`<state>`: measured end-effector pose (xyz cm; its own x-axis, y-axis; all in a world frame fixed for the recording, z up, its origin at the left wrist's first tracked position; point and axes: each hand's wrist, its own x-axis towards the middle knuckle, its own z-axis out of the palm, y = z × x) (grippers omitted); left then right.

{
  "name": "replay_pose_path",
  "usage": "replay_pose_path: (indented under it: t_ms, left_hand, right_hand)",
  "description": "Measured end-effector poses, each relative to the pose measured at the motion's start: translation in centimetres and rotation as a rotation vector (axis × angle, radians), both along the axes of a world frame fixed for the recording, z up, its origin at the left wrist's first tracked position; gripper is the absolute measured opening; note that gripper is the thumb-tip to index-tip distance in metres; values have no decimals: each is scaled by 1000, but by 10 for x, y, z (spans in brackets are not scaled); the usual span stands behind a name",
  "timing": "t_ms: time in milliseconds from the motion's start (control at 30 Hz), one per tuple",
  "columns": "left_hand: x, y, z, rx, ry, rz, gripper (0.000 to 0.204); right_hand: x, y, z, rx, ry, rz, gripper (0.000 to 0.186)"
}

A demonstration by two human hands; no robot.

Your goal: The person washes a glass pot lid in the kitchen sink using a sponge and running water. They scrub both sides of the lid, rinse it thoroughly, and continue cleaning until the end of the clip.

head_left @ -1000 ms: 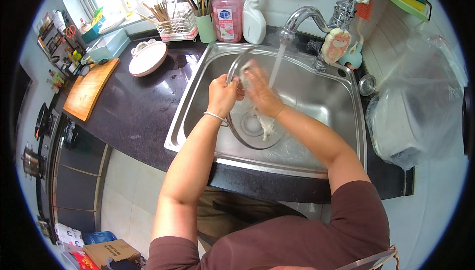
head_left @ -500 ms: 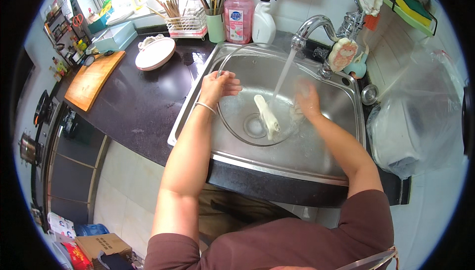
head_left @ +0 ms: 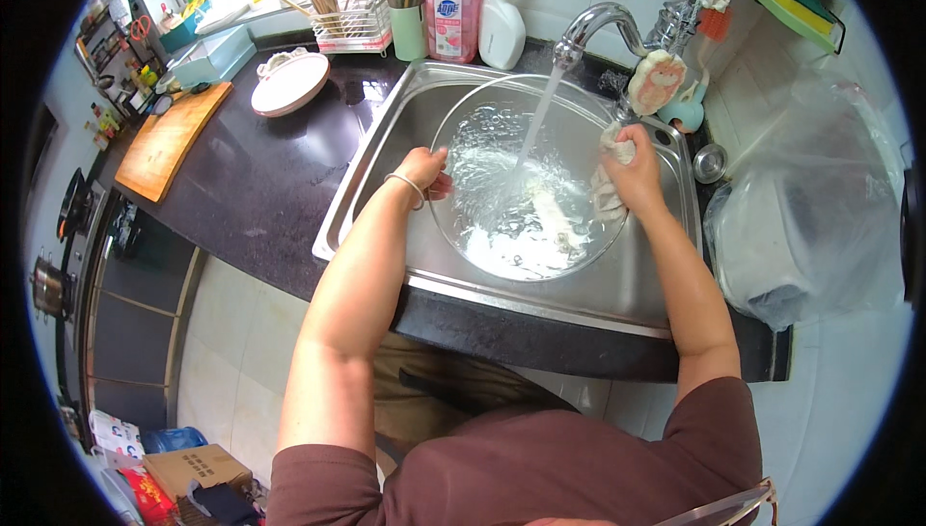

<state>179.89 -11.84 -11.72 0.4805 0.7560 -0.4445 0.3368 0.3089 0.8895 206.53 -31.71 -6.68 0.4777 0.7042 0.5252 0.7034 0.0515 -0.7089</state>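
A large clear glass bowl (head_left: pixel 482 256) lies in the steel sink (head_left: pixel 381 155), with rippling water across it. My left hand (head_left: pixel 424 175) grips its left rim, fingers curled round the edge. On the opposite side my right hand (head_left: pixel 637 167) is closed on a pale cloth (head_left: pixel 609 200), which presses against the right rim. From the chrome faucet (head_left: pixel 606 13) a stream of water runs into the bowl. A long whitish thing (head_left: pixel 552 217) shows blurred through the water, and I cannot tell its kind or whether it is inside or beneath the glass.
Behind the sink stand a pink pump bottle (head_left: pixel 451 10), a white spray bottle (head_left: pixel 503 20) and a green cup (head_left: pixel 407 32) of utensils. Left on the dark counter are a white dish (head_left: pixel 290 85) and a wooden cutting board (head_left: pixel 174 140). A plastic-covered white item (head_left: pixel 767 246) stands at right.
The glass bowl has shifted right and water now ripples across it. My right hand has come up to its right rim with the cloth. My left hand is slightly lower on the rim.
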Motion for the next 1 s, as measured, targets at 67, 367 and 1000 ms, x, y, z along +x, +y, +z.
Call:
replay_pose_path:
  t_ms: [67, 367, 1000]
  left_hand:
    - [2, 0, 12, -234, -45, 43, 63]
    - [-6, -8, 23, -738, -733, 2, 66]
    - [-13, 6, 28, -461, -867, 87, 33]
  right_hand:
    - [-7, -5, 12, 81, -127, 17, 29]
    - [-24, -27, 33, 366, -676, 244, 35]
    - [49, -7, -66, -340, 750, -5, 19]
